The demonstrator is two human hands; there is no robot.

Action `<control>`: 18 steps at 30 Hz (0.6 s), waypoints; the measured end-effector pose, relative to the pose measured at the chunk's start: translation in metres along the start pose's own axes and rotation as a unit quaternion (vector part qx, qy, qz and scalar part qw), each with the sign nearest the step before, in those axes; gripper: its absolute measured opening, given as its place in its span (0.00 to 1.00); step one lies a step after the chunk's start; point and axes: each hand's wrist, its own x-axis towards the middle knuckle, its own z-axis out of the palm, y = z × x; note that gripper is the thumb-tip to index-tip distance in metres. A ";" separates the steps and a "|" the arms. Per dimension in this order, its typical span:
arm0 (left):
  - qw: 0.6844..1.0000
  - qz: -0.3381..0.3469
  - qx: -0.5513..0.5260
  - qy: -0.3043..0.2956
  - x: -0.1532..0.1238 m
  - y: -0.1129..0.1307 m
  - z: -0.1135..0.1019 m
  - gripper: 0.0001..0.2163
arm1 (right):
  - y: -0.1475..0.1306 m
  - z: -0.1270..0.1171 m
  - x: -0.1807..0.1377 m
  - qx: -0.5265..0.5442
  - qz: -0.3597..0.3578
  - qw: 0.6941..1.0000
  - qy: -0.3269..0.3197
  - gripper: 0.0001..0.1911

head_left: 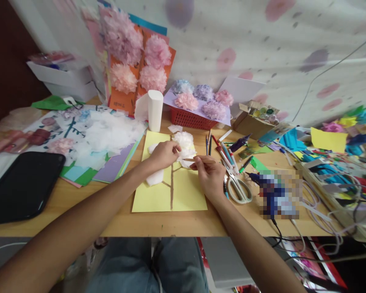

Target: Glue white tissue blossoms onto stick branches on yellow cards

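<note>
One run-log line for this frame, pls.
left hand: near white flower; right hand: holds thin brown stick; yellow sheet: brown branching lines; scissors: beside right hand

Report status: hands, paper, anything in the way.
Right hand gripping brown stick; left hand beside white flower. Yellow paper flat beneath. Scissors right of paper, not on it.

1. Bare wood runs along the desk's (158, 226) front edge before the yellow sheet (186, 199), free between the forearms (110, 199).
2. Above the sheet, the left hand (166, 154) and right hand (211, 173) fill the middle.
3. Toward the left edge, the black slab (24, 187) and tissue pile (110, 126) block low passage.
4. Toward the back edge, the white roll (155, 110) and basket (189, 118) leave a narrow gap.
5. Rightward, pens (228, 156) and scissors (239, 189) obstruct; cords (323, 219) tangle near the right edge.
</note>
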 end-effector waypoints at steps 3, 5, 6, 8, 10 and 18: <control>1.000 0.004 0.000 0.006 -0.006 -0.001 -0.001 0.18 | 0.001 0.001 0.001 0.007 0.025 1.000 0.003 0.17; 1.000 0.009 -0.024 -0.016 -0.012 -0.001 0.000 0.23 | 0.000 0.001 0.002 0.008 0.038 0.999 -0.001 0.19; 0.999 0.012 -0.038 -0.027 -0.014 -0.001 0.000 0.26 | -0.001 0.001 0.002 0.007 0.044 0.999 -0.003 0.19; 0.998 0.016 -0.055 -0.038 -0.017 -0.001 0.002 0.31 | -0.003 0.001 0.003 0.007 0.050 0.999 -0.007 0.19; 0.998 0.022 -0.046 -0.036 -0.017 0.000 0.004 0.32 | -0.004 0.001 0.005 0.006 0.053 0.999 -0.009 0.19; 0.999 0.025 0.010 -0.030 -0.016 0.004 0.008 0.32 | 0.001 0.000 0.016 0.012 0.070 0.997 -0.023 0.17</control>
